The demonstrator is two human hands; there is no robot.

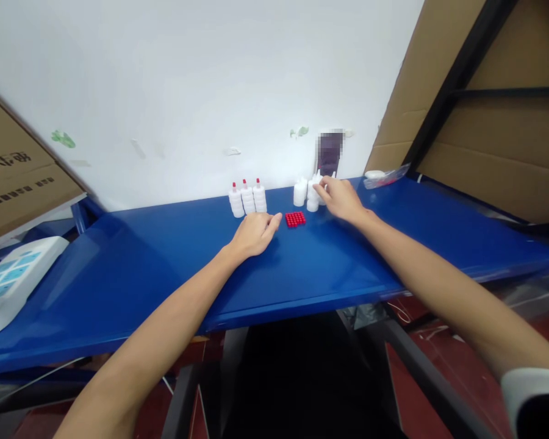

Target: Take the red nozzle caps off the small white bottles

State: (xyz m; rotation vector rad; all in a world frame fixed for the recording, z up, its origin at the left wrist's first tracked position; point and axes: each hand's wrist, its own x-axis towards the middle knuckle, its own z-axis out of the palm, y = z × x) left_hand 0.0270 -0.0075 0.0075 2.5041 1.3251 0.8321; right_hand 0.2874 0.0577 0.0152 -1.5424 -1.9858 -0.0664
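My right hand (343,198) is closed with thumb and fingers at the upper part of a white squeeze bottle (312,205), at the front of a small group of white bottles (299,194) with white tips. My left hand (256,233) rests low over the table, its fingers curled and mostly hidden, the thumb toward the right. Whether anything is in it, I cannot make out. Just behind it stand several white bottles with red caps (247,200), three showing in front. Between my hands lies a tight block of small red caps (295,219).
The blue table (165,250) meets a white wall (187,91). A dark pixelated object (329,155) leans there. A clear plastic bag (387,177) lies at the back right. A white device with blue panels (16,274) sits at the left, beneath a cardboard box (18,171).
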